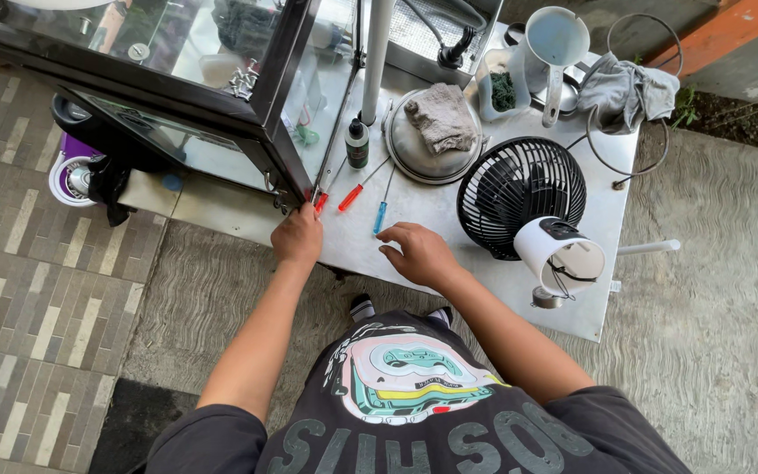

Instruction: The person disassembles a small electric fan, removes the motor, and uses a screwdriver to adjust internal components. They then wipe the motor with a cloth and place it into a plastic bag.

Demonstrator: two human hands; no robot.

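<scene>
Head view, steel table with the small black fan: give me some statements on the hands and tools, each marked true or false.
1. The left hand grips a red-handled screwdriver at the black-framed glass cabinet. True.
2. The right hand holds the blue-handled screwdriver. False: it rests near it, empty.
3. The small black fan stands upright. False: it lies on the steel table.
4. A grey rag lies on the round metal lid. True.

Both bare forearms extended from the lower frame toward twelve o'clock. The left hand (297,237) lay at about eleven o'clock, knuckles up, fingers curled under into a closed grip. The right hand (418,254) sat just beside it, toward one o'clock, palm down, fingers bent and loosely spread, pointing toward ten o'clock, the wrist angled inward.
</scene>
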